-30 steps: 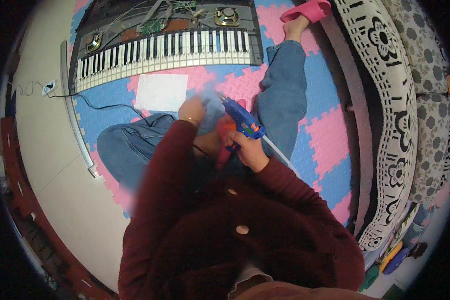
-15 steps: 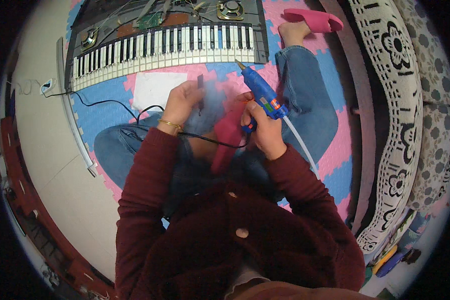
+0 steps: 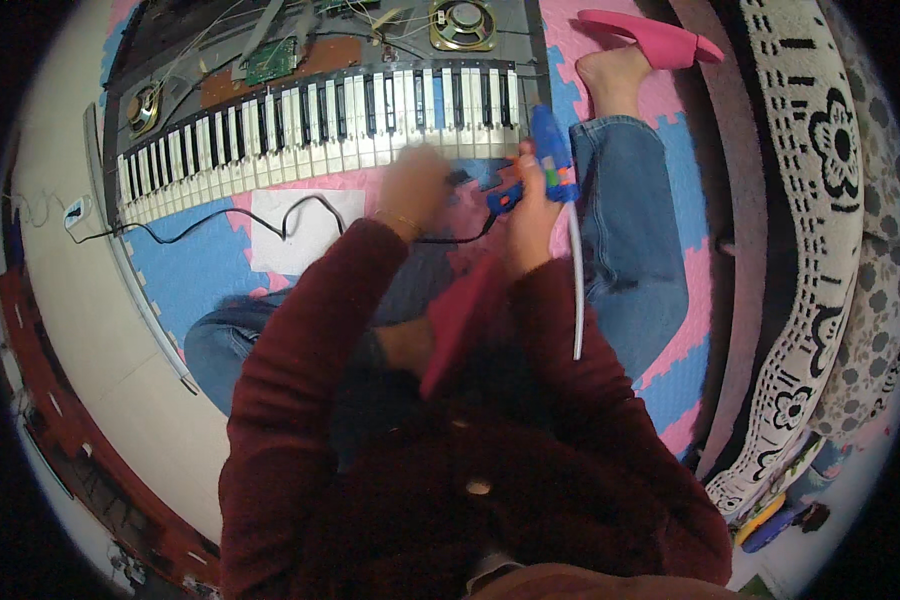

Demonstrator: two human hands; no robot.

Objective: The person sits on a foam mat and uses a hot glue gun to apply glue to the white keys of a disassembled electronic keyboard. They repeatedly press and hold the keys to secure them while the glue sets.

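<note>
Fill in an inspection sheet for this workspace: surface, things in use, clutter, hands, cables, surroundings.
Surface: pink-and-blue foam mat.
Things in use: blue glue gun with a white glue stick sticking out of its back; keyboard with a green circuit board exposed.
Clutter: white paper in front of the keyboard.
Hands: right hand grips the glue gun; left hand is blurred by the keyboard's front edge, hold unclear.
Cables: black cord crosses the paper and passes behind the left forearm.
Surroundings: pale floor left; black-and-white patterned cover right.
</note>
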